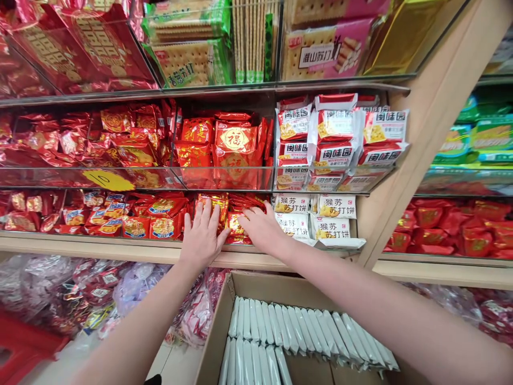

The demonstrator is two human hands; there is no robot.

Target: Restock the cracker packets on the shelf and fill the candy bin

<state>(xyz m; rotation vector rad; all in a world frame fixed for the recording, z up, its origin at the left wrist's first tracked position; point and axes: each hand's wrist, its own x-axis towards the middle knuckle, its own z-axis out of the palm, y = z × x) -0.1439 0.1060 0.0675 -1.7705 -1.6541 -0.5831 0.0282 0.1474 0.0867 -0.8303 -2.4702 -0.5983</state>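
Evidently both hands, left hand point(204, 232) and right hand point(262, 227), press flat, fingers spread, on red snack packets point(236, 224) at twelve o'clock, steadying them; they grip nothing.

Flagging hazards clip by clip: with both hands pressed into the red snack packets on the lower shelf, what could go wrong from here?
1. The left hand and right hand press on loosely heaped red packets; some could slide over the shelf edge.
2. The white packets right beside the right hand could get nudged out of their stack.
3. The open cardboard box sits directly below, so fallen packets might land in it.
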